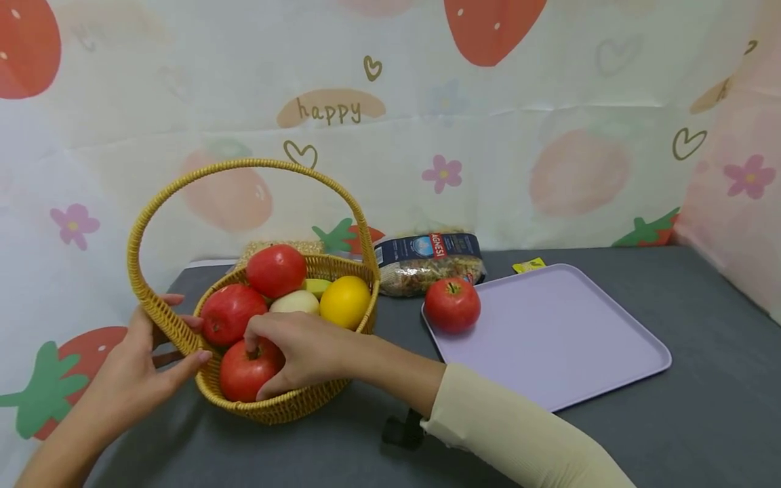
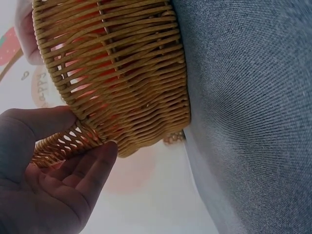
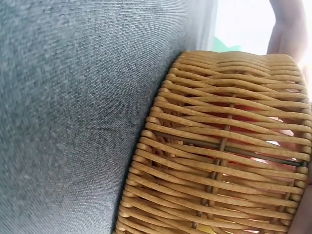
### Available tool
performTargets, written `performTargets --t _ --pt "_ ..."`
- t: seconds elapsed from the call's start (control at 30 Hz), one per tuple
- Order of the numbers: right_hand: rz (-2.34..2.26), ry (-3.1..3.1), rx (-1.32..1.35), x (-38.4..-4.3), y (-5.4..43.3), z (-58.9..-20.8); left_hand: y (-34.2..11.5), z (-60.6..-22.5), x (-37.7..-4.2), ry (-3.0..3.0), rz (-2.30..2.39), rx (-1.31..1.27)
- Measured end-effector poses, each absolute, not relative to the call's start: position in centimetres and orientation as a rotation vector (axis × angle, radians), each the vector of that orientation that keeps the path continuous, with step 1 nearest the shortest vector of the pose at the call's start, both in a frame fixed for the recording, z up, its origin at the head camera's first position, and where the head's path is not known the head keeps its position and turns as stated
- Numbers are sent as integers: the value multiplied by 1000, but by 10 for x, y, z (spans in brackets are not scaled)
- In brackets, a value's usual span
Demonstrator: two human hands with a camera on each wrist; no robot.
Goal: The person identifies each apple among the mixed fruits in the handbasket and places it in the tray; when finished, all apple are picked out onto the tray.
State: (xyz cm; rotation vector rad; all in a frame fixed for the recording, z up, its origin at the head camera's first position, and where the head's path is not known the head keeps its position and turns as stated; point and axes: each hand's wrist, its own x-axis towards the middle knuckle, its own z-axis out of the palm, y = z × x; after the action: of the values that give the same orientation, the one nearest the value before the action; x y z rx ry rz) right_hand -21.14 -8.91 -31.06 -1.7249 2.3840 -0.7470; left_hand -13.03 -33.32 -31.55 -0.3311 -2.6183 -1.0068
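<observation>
Basket hides bag, perhaps grain.

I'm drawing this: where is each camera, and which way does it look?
Head: on the head, facing forward and down at the basket; left hand, right hand, forearms show.
Left wrist: on that wrist, facing the basket; left hand shows most.
Right wrist: on that wrist, facing the basket; cropped hand parts show.
The wrist views share the basket.
</observation>
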Motion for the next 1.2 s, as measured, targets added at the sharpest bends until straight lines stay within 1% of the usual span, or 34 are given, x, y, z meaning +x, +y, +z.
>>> performTargets --t 0.2,0.43,0.67,1.2 --pt "-701 2407 -1747 -210 -85 -309 -333 -317 -131 -2630 -1013 -339" --pt "-749 2427 -1791 -207 -77 -302 -332 -314 -130 -2635 -1002 -321" --pt "-841 2470 -1692 -202 -61 -292 -330 -314 -129 -2637 -1011 -298" --pt "-1018 2530 -1639 -194 -24 -279 -329 -314 -129 -2636 -1008 -296"
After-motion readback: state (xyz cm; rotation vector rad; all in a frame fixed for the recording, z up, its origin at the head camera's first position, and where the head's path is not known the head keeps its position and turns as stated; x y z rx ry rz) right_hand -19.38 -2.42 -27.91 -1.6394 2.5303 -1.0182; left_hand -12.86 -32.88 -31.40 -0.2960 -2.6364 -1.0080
